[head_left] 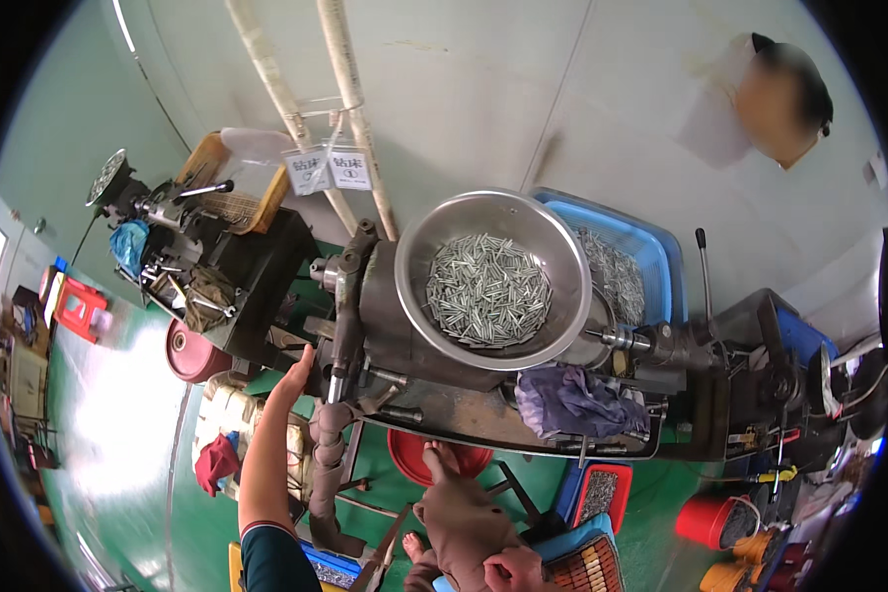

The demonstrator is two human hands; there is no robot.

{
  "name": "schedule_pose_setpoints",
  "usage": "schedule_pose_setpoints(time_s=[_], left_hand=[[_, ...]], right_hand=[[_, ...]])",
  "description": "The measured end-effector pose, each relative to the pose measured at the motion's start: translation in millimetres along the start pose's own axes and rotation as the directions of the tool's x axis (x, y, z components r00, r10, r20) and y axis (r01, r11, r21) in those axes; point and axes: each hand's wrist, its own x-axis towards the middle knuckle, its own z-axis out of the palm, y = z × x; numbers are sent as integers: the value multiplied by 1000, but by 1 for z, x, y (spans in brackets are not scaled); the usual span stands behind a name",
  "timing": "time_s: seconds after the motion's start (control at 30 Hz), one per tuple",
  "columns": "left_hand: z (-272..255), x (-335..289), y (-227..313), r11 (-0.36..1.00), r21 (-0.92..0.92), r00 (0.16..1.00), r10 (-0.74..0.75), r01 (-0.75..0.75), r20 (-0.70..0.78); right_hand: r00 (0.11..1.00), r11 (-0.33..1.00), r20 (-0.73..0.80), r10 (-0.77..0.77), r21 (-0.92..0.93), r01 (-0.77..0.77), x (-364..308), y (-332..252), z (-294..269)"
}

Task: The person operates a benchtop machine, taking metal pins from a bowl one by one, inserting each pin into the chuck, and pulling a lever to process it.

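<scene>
My left hand (297, 373) reaches forward to the left end of a dark metal bench machine (346, 311). Its visible fingers look stretched out and lie against or right beside the machine. Low in the view, a pinkish shape that looks like my right hand (513, 570) rests over my lap; its fingers are too unclear to read. A wide steel bowl (416, 326) sits on the machine and holds many small silvery metal pins (488, 291). A bunched purple-grey cloth (577, 403) lies on the machine's tray, right of the bowl.
Behind the bowl, a blue basket (673, 261) holds more metal pieces. A similar machine (197, 257) stands left, with a yellow basket (278, 187). A red stool or basin (395, 459) is below the tray. Red bins (701, 523) stand right. A lever (703, 261) rises at right.
</scene>
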Motion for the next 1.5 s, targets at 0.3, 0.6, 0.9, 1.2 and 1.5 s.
schedule_pose_setpoints(time_s=[0.3, 0.6, 0.9, 1.2, 1.5], left_hand=[[15, -61, 43, 966, 232, 978, 151, -115, -143], [9, -40, 29, 954, 224, 979, 183, -198, 87], [11, -55, 45, 996, -68, 960, 79, -64, 267], [-7, -43, 35, 987, -82, 948, 158, -140, 276], [-21, -49, 28, 985, -106, 969, 156, -137, 192]], right_hand=[[1000, 999, -26, -19, 37, 20, 11, 2, -3], [1000, 1000, -20, -11, 22, 11, 12, 4, -2], [997, 998, -59, -40, 51, 43, 8, 8, 3], [999, 999, -44, -16, 38, 18, -1, 27, 10], [999, 997, -43, -12, 70, 15, 1, 23, 8]])
